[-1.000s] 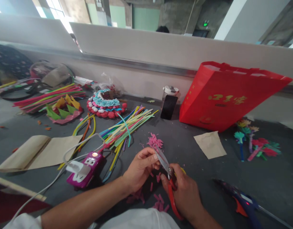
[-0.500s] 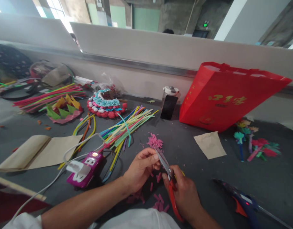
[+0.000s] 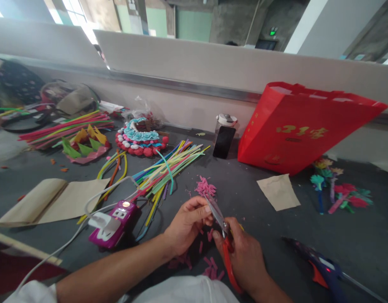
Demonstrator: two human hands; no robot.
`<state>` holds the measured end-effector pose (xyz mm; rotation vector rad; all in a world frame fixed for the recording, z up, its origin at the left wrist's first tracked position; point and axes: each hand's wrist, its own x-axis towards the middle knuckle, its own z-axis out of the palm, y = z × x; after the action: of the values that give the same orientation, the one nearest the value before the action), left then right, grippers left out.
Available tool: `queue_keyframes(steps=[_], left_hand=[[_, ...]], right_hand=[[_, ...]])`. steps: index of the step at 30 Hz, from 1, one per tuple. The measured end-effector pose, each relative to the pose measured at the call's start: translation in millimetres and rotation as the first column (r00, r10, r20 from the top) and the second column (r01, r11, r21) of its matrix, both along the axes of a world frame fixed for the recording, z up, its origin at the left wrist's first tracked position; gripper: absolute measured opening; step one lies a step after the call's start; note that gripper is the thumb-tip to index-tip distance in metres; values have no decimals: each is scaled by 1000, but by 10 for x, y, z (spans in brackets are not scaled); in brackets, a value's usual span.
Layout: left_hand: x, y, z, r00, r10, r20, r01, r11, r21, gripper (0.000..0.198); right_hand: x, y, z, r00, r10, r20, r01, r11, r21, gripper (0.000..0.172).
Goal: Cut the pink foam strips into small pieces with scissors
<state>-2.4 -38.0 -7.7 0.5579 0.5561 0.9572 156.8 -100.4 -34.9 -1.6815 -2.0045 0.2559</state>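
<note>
My right hand is wrapped round the red handles of a pair of scissors, whose blades point up and left. Just at the blade tips, my left hand is closed in a pinch; whatever it holds is too small or too hidden to make out. Past the fingertips lies a small heap of pink snippets. More short pink strips are scattered on the dark table below and between my hands.
A purple power strip with a white cable stands left of my forearm. Behind it lie colourful fuzzy stems and a brown paper roll. A glue gun is at right. Further back are a phone and red bag.
Both hands and the scissors have hardly moved. At the far left edge, part of another person's hand and a blurred pale shape have come into view.
</note>
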Motion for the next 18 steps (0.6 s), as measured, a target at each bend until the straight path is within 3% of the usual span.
queue_keyframes(steps=[7,13,18], left_hand=[[5,-12,2,1000,-17,4,17,1000,-13,11],[6,-11,15,1000,-13,-1,13,1000,-10,12],[16,-36,-4,999,-48,5,48,999,-14,13]], right_hand=[[9,-24,-18,994,25,-109,-32,998,-62,23],[-17,-9,25,1000,3,-21,-3,1000,-5,25],[-33,1,75,1000,-14,-6,14,999,-40,23]])
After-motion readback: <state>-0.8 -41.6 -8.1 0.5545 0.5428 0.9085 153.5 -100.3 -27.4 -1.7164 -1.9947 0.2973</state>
